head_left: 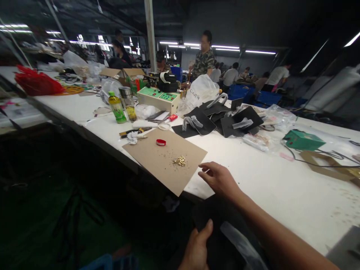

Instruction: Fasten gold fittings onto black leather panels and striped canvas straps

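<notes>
My left hand (196,245) grips a black panel (221,245) low in front of me, thumb on top. A strap-like piece in cloudy wrapping (239,240) lies along the panel. Above the panel reaches my right hand (218,178), its fingers slightly bent and apart with nothing between them. It is just right of a brown cardboard sheet (157,165) on the table. On that sheet lie a small heap of gold-coloured metal rings or links (180,161) and a red band (161,142).
Black panels with wrapped straps (199,122) are piled mid-table. Behind the sheet stand a green-labelled bottle (116,107), a jar (129,108) and a cream control box (159,98). Tools (135,132) lie left; a green box (305,139) sits right. A person in camouflage (204,62) stands beyond.
</notes>
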`<action>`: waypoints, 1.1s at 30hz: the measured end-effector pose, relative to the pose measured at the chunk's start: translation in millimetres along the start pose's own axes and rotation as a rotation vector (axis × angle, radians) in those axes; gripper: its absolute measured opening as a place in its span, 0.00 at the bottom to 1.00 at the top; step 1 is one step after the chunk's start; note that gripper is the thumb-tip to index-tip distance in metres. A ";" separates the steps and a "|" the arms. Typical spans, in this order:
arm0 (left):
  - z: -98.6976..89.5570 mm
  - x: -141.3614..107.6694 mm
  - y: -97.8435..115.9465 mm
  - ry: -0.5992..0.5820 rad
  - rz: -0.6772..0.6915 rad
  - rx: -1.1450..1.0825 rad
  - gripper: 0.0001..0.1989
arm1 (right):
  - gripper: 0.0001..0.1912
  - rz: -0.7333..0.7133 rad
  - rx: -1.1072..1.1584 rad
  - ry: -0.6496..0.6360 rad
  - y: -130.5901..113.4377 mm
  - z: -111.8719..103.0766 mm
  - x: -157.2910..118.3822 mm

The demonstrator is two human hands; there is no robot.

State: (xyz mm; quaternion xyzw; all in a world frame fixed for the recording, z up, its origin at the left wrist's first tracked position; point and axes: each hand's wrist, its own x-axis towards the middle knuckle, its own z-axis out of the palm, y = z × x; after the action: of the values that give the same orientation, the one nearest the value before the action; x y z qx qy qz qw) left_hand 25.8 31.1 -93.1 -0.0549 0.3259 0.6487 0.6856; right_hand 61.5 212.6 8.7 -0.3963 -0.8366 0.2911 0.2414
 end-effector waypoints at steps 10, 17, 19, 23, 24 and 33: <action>-11.4 6.2 -18.0 -0.023 -0.106 0.058 0.33 | 0.11 0.084 -0.229 -0.115 2.4 67.9 76.7; 6.3 -1.6 -28.5 0.019 -0.256 0.135 0.31 | 0.13 0.073 -0.380 -0.128 8.4 76.6 80.6; 4.9 0.2 -34.7 0.010 -0.282 0.144 0.33 | 0.13 0.071 -0.412 -0.116 8.5 77.3 82.6; 5.7 2.5 -42.7 -0.038 -0.279 0.167 0.34 | 0.10 0.110 -0.382 -0.138 7.9 73.1 85.9; 6.5 2.8 -43.6 -0.050 -0.279 0.161 0.34 | 0.09 0.121 -0.349 -0.153 7.2 71.2 85.9; 4.7 -3.8 -32.5 -0.033 -0.285 0.154 0.32 | 0.13 0.230 0.161 -0.045 -20.8 8.3 29.9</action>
State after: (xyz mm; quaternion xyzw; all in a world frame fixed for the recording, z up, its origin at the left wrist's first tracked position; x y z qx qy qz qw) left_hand 57.9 25.2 -98.7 -0.0374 0.3523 0.5189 0.7780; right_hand 28.3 223.5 22.1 -0.4624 -0.7647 0.3919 0.2186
